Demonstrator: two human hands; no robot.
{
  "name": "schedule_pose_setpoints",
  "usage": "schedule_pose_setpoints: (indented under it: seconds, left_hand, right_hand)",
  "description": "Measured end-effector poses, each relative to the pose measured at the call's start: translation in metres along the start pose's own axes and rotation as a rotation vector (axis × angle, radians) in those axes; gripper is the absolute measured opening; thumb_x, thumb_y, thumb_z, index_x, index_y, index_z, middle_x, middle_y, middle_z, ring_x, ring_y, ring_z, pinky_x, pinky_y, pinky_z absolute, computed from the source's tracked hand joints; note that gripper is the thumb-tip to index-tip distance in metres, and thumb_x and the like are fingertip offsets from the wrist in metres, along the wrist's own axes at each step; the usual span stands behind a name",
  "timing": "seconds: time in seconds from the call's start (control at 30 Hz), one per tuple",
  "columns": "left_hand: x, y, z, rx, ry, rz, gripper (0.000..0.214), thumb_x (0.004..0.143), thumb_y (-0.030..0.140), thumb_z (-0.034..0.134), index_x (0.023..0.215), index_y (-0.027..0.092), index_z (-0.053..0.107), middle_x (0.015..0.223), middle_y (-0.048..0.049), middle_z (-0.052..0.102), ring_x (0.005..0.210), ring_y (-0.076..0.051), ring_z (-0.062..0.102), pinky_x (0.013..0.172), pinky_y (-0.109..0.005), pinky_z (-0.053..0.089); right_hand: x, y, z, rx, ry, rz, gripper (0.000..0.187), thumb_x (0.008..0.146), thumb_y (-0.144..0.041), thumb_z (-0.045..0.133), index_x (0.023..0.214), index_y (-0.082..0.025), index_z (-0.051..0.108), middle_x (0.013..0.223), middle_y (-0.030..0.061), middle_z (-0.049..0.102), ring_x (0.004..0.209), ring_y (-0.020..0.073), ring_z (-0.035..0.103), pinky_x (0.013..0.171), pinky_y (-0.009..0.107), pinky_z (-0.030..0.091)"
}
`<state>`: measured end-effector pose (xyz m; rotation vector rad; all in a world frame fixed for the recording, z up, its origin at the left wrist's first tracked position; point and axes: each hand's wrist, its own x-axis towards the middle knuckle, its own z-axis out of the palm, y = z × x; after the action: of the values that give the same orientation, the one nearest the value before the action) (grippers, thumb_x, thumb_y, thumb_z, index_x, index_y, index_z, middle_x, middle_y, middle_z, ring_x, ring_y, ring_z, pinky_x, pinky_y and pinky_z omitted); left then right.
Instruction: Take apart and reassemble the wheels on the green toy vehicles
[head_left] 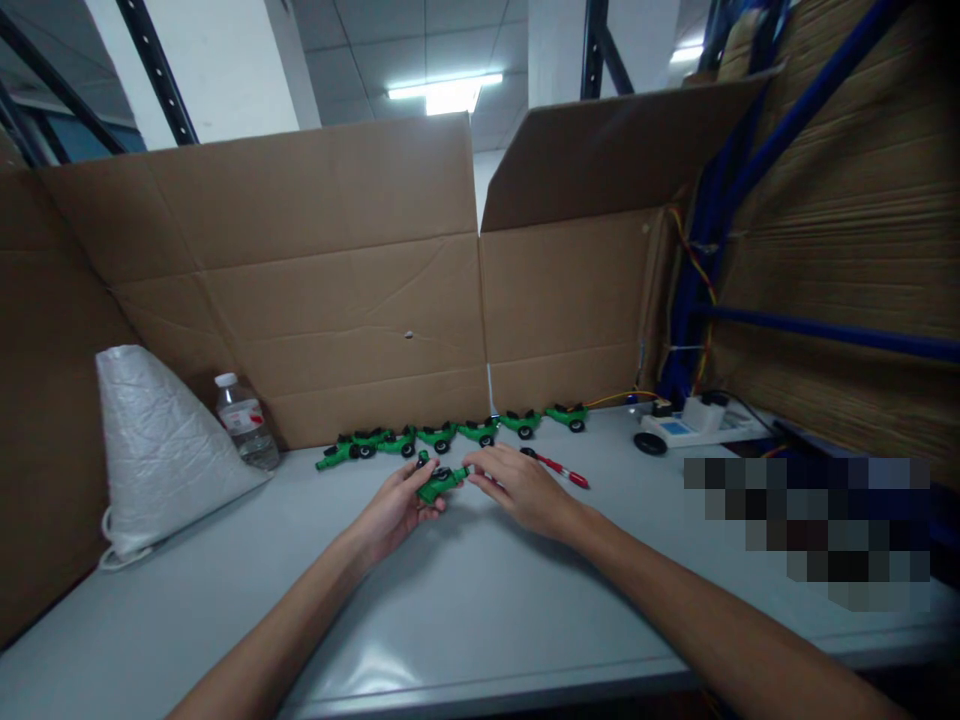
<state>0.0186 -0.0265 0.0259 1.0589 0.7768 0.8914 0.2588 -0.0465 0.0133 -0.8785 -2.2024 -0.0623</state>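
Observation:
Above the table, my left hand (pixel 399 508) is closed around a green toy car (pixel 441 484) with black parts, its narrow end pointing right. My right hand (pixel 525 490) has its thumb and fingers pinched at that narrow end. Whether a small part is also between these fingertips, I cannot tell. Just behind the right hand lies a red pen-like tool (pixel 564 471), its black end partly hidden. A row of several similar green toy cars (pixel 435 436) with black wheels stands beyond both hands, along the cardboard.
Cardboard walls (pixel 360 300) enclose the grey-white table (pixel 465 620) at the back and sides. At left are a silvery drawstring bag (pixel 161 460) and a water bottle (pixel 246 420). A white power strip (pixel 705 422) with cables and a black disc (pixel 649 443) sit at right.

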Motion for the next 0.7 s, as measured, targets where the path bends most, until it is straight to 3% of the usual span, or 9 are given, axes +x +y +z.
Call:
schedule_pose_setpoints:
  seconds: [0.33, 0.7]
  left_hand:
    - [0.0012, -0.0016, -0.0012, 0.016, -0.013, 0.005, 0.04, 0.095, 0.04, 0.073, 0.124, 0.014, 0.064, 0.097, -0.0104, 0.075, 0.06, -0.011, 0.064, 0.058, -0.022, 0.052]
    - [0.0041, -0.0065, -0.0024, 0.05, -0.088, -0.037, 0.05, 0.097, 0.054, 0.066, 0.121, 0.01, 0.068, 0.093, -0.0147, 0.077, 0.055, -0.011, 0.057, 0.056, -0.023, 0.042]
  right_hand:
    - [-0.0017, -0.0001, 0.0027, -0.07, -0.008, -0.065, 0.016, 0.106, -0.028, 0.057, 0.118, -0.019, 0.063, 0.108, 0.0089, 0.072, 0.1, 0.0233, 0.068, 0.088, 0.035, 0.054]
    - [0.0008, -0.0077, 0.0018, -0.183, -0.066, -0.129, 0.013, 0.107, -0.028, 0.054, 0.108, -0.018, 0.062, 0.095, 0.0077, 0.07, 0.089, 0.0227, 0.066, 0.079, 0.034, 0.051]
